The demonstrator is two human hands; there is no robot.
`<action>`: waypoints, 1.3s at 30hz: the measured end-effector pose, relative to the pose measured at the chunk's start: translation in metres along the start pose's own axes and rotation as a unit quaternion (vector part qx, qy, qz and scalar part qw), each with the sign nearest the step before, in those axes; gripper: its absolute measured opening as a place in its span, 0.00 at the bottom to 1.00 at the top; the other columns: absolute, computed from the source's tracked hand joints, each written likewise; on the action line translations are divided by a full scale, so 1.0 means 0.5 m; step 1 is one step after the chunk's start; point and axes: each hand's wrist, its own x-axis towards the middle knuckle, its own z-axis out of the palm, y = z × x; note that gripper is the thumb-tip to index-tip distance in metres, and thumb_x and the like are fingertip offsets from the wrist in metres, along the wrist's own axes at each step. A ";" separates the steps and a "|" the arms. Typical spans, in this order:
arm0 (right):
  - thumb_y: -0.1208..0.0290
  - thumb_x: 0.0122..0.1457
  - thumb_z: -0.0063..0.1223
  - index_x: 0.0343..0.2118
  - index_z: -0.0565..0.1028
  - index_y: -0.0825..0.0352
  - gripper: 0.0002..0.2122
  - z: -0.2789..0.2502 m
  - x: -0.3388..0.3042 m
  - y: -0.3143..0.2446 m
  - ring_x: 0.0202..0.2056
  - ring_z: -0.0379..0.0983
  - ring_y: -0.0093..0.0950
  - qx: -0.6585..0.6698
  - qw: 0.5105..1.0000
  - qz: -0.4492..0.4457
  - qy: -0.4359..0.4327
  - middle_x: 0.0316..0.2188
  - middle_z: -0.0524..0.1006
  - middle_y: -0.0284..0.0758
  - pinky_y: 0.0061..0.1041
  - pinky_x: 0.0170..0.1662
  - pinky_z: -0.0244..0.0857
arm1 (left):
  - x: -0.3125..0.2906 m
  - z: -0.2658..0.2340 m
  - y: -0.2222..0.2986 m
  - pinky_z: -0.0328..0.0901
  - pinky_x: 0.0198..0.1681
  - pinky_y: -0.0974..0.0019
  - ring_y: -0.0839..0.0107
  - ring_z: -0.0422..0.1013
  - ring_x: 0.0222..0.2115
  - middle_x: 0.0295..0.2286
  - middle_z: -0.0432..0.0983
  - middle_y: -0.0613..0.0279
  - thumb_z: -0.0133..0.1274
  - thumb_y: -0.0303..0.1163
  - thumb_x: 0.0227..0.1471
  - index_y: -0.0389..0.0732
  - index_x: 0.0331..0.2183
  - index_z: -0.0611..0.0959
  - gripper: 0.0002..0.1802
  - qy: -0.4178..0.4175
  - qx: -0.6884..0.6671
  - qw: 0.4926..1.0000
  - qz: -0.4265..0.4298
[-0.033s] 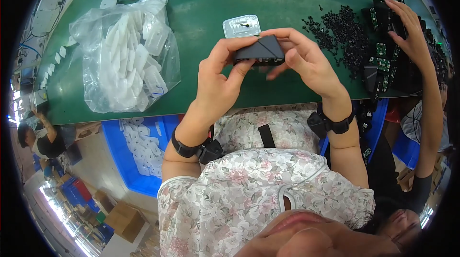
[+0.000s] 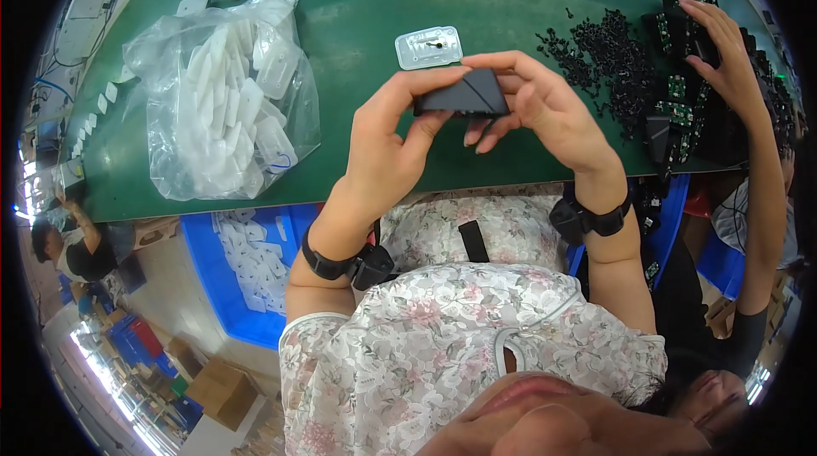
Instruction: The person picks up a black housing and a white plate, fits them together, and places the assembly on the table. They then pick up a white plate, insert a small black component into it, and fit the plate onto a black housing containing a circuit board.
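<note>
Both my hands hold a black plastic housing [image 2: 464,94] with a diagonal line across its top, just above the green table. My left hand [image 2: 393,120] grips its left end, thumb beneath and fingers along the far edge. The fingers of my right hand [image 2: 545,107] wrap round the right end, some reaching underneath. Whatever lies on the housing's underside is hidden. Just beyond it, a translucent white plastic cover [image 2: 417,49] lies on the table, with a small dark piece in its middle.
A clear bag of white covers [image 2: 225,107] lies at left. Small black parts [image 2: 600,56] are heaped at right, near circuit boards and black housings [image 2: 659,137], where a co-worker's hand [image 2: 723,52] reaches in. A blue bin [image 2: 217,273] of white pieces stands below the table edge.
The housing has tilted, so the parts along its near side no longer show. My right fingers have shifted beneath it and my right thumb has moved slightly.
</note>
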 end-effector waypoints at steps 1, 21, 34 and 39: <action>0.47 0.58 0.50 0.51 0.68 0.72 0.30 -0.006 -0.003 -0.010 0.47 0.69 0.27 0.117 0.987 0.087 -0.073 0.45 0.73 0.38 0.22 0.48 0.65 | 0.005 -0.008 -0.001 0.68 0.42 0.64 0.60 0.73 0.39 0.37 0.76 0.57 0.53 0.13 0.43 0.36 0.41 0.78 0.19 -0.040 0.117 0.987 0.104; 0.76 0.48 0.60 0.46 0.73 0.64 0.19 0.009 0.131 0.018 0.45 0.71 0.34 -0.495 0.848 -0.189 0.017 0.42 0.74 0.37 0.29 0.48 0.66 | 0.030 -0.067 -0.084 0.58 0.56 0.57 0.54 0.63 0.53 0.53 0.66 0.52 0.46 0.11 0.44 0.40 0.53 0.71 0.32 0.027 0.289 0.952 0.097; 0.75 0.45 0.60 0.44 0.74 0.63 0.19 0.034 0.119 0.042 0.43 0.71 0.35 -0.593 0.773 -0.216 0.054 0.41 0.75 0.34 0.30 0.45 0.68 | 0.032 -0.075 -0.085 0.59 0.55 0.59 0.63 0.66 0.53 0.52 0.69 0.63 0.53 0.22 0.44 0.43 0.51 0.74 0.28 -0.054 0.475 0.868 0.136; 0.68 0.47 0.60 0.43 0.75 0.63 0.17 -0.011 0.163 0.048 0.44 0.71 0.36 -0.507 0.845 -0.168 -0.026 0.39 0.76 0.36 0.31 0.46 0.66 | 0.027 -0.049 -0.100 0.65 0.47 0.59 0.57 0.70 0.47 0.47 0.72 0.51 0.63 0.25 0.35 0.35 0.52 0.71 0.37 -0.026 0.488 0.861 0.144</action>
